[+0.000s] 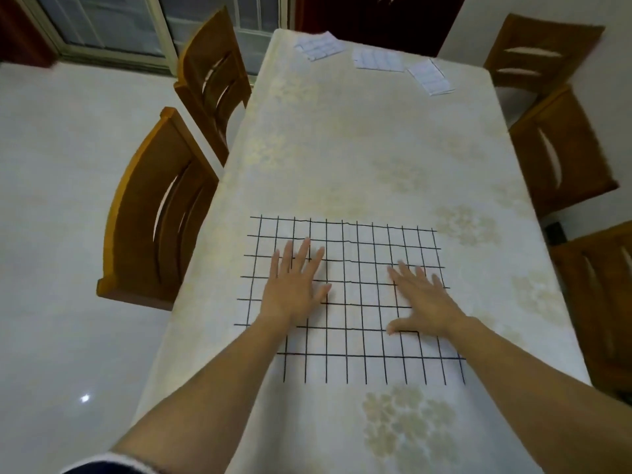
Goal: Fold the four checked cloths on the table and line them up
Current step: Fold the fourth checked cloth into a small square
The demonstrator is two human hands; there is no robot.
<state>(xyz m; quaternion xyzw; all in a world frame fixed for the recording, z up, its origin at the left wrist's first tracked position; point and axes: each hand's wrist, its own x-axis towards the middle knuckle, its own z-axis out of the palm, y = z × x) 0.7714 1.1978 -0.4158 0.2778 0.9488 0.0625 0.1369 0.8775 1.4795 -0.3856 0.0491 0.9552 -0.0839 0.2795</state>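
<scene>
A white cloth with a black grid [355, 244] lies spread flat on the near half of the table. My left hand [294, 285] presses flat on its left part, fingers straight and spread. My right hand [419, 299] lies flat on its right part, thumb out toward the near side. Three small folded checked cloths sit at the table's far end: one at the left [319, 45], one in the middle [378, 59], one at the right [430, 77], each at a different angle.
The long table [342, 159] carries a pale floral cover. Two wooden chairs [160, 213] stand along its left side and three more [561, 148] along its right. Glossy floor lies to the left, a window and dark door beyond.
</scene>
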